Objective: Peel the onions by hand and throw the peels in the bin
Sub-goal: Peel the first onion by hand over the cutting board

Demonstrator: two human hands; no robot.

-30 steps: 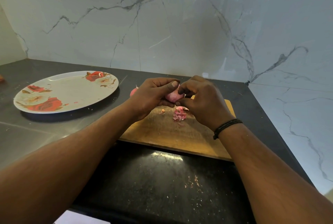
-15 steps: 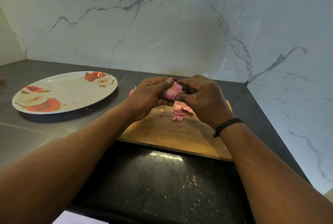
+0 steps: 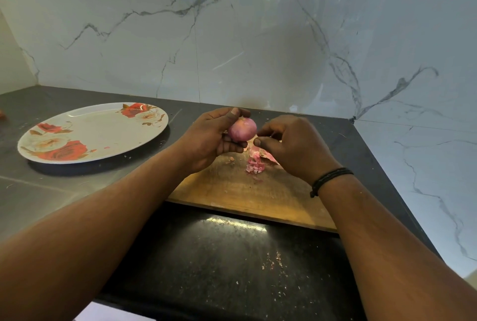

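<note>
- A floral plate with red roses lies at the far left of the dark worktop, well apart from the peeling; nothing but a pink fleck or two shows on it.
- The left hand holds the small red onion above the far edge of the wooden chopping board, thumb over the top and fingers curled beneath, so this grip is closed round the onion.
- The onion looks smooth and pink-purple, with a dry tuft at its top; I judge most of the papery skin is off, though its hidden side cannot be checked.
- Loose onion peels lie on the board just below and between the hands.
- The right hand sits just beside the onion, thumb and forefinger pressed together at the tips; whether a sliver of skin is pinched there is too small to tell.
- Risks from here, as I judge them: the slick bulb could squirt out of the left grip if squeezed while a stubborn strip is tugged, and roll off the board.
- Light scraps could scatter across the worktop when gathered; no bin is in view, so carrying them may drop flakes.
</note>
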